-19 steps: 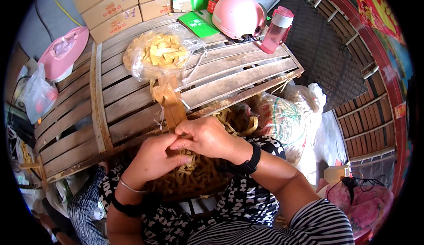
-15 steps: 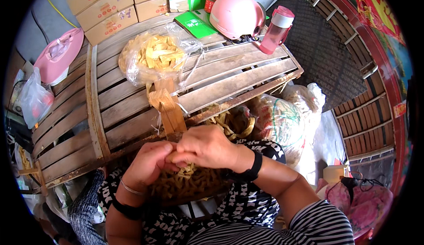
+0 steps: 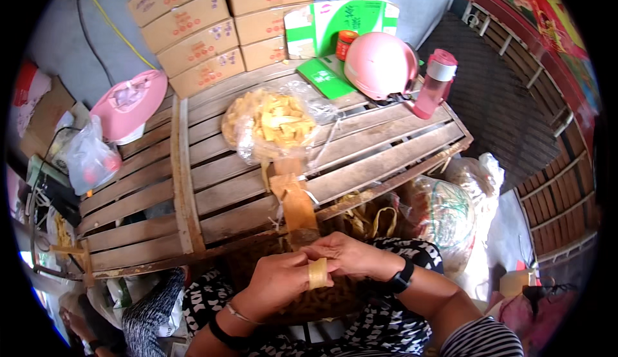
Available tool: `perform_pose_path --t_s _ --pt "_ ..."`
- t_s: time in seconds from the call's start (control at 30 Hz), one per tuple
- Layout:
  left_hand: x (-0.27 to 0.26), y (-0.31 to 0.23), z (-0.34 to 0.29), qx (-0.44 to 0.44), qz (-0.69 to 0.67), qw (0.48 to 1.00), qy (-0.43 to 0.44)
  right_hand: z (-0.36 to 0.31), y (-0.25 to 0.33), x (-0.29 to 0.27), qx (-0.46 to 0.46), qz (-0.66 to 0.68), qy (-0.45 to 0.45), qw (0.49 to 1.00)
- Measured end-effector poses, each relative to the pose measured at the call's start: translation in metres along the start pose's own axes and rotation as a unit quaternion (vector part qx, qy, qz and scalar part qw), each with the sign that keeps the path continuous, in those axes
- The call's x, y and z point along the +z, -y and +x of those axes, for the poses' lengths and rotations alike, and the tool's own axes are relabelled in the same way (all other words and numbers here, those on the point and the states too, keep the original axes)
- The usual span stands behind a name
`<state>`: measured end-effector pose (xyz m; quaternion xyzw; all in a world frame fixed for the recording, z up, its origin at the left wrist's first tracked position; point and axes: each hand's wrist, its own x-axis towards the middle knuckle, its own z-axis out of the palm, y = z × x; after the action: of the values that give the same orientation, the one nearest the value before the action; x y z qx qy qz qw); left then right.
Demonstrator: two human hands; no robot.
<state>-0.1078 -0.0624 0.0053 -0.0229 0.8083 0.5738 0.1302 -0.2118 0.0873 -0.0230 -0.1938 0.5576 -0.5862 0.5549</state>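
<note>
A pale yellow flat strip (image 3: 318, 274) is looped round the fingers of my left hand (image 3: 275, 282), which are curled closed on it. My right hand (image 3: 354, 257) meets the left one, its fingertips pinched together at the strip; its exact hold is partly hidden. Below both hands, a shadowed container of many small yellowish folded pieces (image 3: 322, 302) rests at my lap. Just beyond the hands, a narrow wooden board (image 3: 297, 206) juts over the table edge. Behind it, an open clear plastic bag (image 3: 241, 135) holds a heap of similar yellow strips (image 3: 283, 122).
The slatted table (image 3: 225, 206) carries a pink helmet (image 3: 378, 66), a pink bottle (image 3: 435, 86), a green box (image 3: 325, 79) and a pink hat (image 3: 132, 103). Cardboard boxes (image 3: 199, 41) are stacked behind. Stuffed plastic bags (image 3: 441, 212) stand to the right. A person's patterned leg (image 3: 153, 309) shows at lower left.
The whole scene has shifted right and down in view. The strip, mostly hidden between my hands before, now shows as a band round my left fingers. My hands remain together.
</note>
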Motion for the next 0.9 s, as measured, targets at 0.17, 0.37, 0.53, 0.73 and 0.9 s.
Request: perform_pose_path --t_s 0.17,0.37,0.53,0.73,0.9 --pt "-0.002 0.031 0.002 0.295 0.282 0.904 -0.13 -0.007 -0.033 -0.001 0.07 0.218 0.173 0.958" --pt "0.004 0.05 0.011 0.381 0.31 0.8 -0.345 0.01 -0.031 0.007 -0.009 0.08 -0.126 0.989" --pt "0.013 0.038 0.011 0.209 0.18 0.895 -0.35 0.003 -0.024 0.022 -0.318 -0.071 -0.228 0.917" --pt "0.003 0.04 0.004 0.155 0.239 0.945 -0.162 0.005 -0.032 0.005 -0.347 -0.374 -0.169 0.844" --pt "0.006 0.045 0.011 0.232 0.258 0.92 -0.182 0.008 -0.039 0.008 -0.246 -0.498 -0.161 0.816"
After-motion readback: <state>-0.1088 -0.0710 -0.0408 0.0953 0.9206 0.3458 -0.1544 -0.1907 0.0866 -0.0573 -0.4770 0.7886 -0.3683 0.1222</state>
